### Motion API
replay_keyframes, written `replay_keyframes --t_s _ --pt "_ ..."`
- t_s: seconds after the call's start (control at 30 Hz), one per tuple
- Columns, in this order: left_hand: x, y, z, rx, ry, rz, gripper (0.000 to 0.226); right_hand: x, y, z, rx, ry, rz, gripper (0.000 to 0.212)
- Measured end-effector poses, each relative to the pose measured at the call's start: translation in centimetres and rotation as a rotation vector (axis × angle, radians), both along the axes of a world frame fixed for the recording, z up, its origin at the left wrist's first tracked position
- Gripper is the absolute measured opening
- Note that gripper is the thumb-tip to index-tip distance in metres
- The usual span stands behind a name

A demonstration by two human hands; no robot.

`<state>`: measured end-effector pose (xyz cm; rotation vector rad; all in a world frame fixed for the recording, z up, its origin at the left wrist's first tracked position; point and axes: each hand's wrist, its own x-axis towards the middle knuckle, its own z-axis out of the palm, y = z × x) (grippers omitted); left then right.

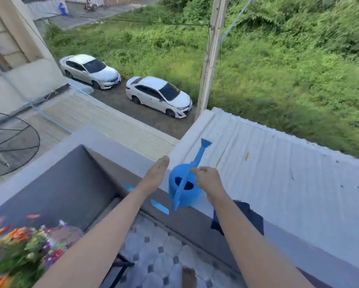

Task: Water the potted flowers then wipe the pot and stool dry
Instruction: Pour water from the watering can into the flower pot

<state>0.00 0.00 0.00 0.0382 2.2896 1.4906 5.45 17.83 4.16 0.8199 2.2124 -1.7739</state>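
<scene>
Two bare forearms reach forward from the bottom edge, over a tiled balcony floor (153, 252). Flowers (18, 250), orange, pink and purple and blurred, sit low to the left of the left arm; their pot and the stool are not clear enough to make out.

Ahead of the arms runs a grey wall ledge (197, 206). On it stands a blue watering can (184, 192), between the two hands, its long spout pointing away and up toward a white corrugated roof (278, 163) beyond. Its strap handle runs over the open top toward the camera.

The left hand (155, 175) is open, fingers straight and together, palm turned toward the can, just beside its left side; whether it touches the can cannot be told. The right hand (207, 179) is loosely curled at the can's right rim, fingertips near the base of the spout, touching or nearly so. It does not grip the handle.

Two strips of blue tape (159, 206) lie on the inner wall face below the left hand. A dark cloth (249, 219) drapes over the ledge under the right forearm.

Far beyond the hands, two white cars (157, 94) stand on a lane beside tall grass, with a pole (211, 55) rising between the lane and the grass. A satellite dish (8, 144) shows at far left.
</scene>
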Motion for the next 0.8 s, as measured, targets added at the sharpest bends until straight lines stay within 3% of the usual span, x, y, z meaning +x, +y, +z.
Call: replay_keyframes --t_s 0.23,0.4,0.57,0.7,0.8 --pt "-1.0 2.9 -6.8 0.049 -0.157 0.062 0.072 -1.2 -1.6 -3.2 -0.34 -0.061 -0.084 0.036" --pt "-0.5 2.8 -6.5 0.137 -0.123 0.162 0.039 -2.3 -1.9 -2.9 -0.3 -0.049 0.028 0.038" --pt "2.2 -0.3 -5.3 0.272 -0.101 0.321 0.043 -3.5 -4.8 1.3 -0.315 -0.039 0.289 0.026" --pt "4.6 -4.0 -2.6 0.373 0.021 0.492 0.035 -3.9 -8.6 4.6 -0.341 -0.05 0.402 0.009" --pt "6.6 -6.8 -0.6 0.441 0.119 0.64 0.033 -3.2 -11.8 7.0 -0.284 -0.014 0.556 0.012"
